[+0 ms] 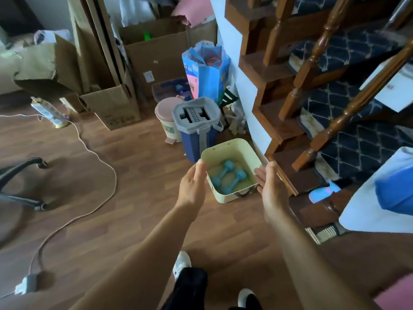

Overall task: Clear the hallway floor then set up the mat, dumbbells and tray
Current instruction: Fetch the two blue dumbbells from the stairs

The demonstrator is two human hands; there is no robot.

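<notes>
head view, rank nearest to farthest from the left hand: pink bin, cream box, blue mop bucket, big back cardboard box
1. cream box, touching the left hand
2. blue mop bucket, just beyond
3. pink bin, left of bucket
4. big cardboard box, far back

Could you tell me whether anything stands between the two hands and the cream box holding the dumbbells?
Nothing visible does. The left hand is at the left wall of the cream box, the right hand at its right wall; the dumbbells lie inside.

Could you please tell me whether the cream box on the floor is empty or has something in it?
Not empty: the open-topped cream box holds two blue dumbbells lying on its bottom.
</notes>
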